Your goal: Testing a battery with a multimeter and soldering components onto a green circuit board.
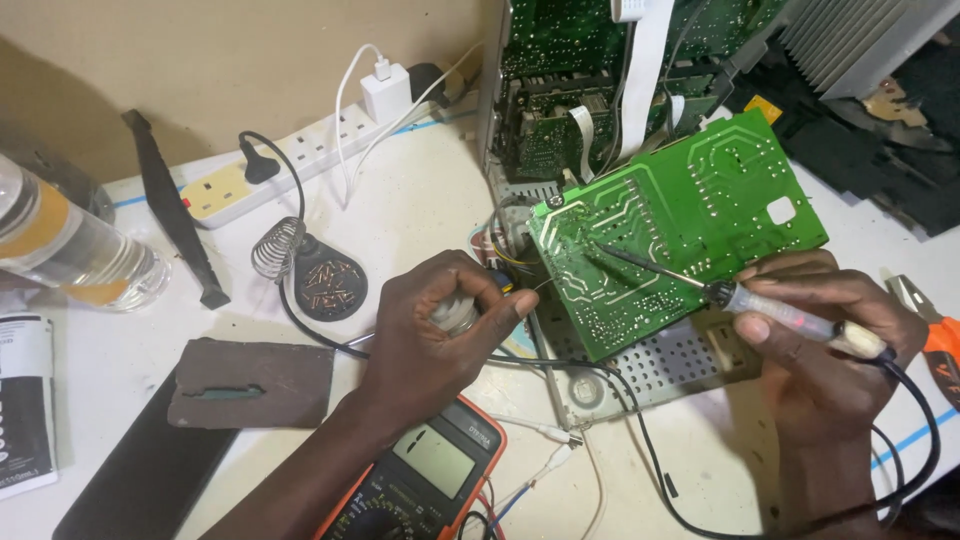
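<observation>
**Soldering iron on a green circuit board**

A white tabletop (420,210) fills the view, with a tan wall behind it at 11 o'clock. At 1 o'clock an opened metal chassis (560,100) stands packed with green boards and white ribbon cables, and dark parts with a ribbed metal block lie at 2 o'clock.

The green circuit board (690,225) sits tilted just right of centre, solder side up, its lower edge over a perforated metal plate (665,365). At 10 o'clock a white power strip (300,150) lies along the wall with a white charger and a black plug in it. A clear plastic bottle (70,250) lies on its side at 9 o'clock. A dark flat slab (250,383) lies at 8 o'clock, and an orange-edged multimeter (420,480) sits at 6 o'clock under the left forearm. A round black stand with a wire coil (315,275) is between the strip and the left hand.

The right hand (830,340), at 4 o'clock, is closed around the handle of a soldering iron (760,305), whose thin tip touches the board near its middle; a black cord loops from the handle's end. The left hand (440,320), at centre, is curled around a small pale roll, apparently solder wire (455,315), its thumb tip just beside the board's left edge. Orange-handled pliers (935,340) lie at the right edge.
</observation>
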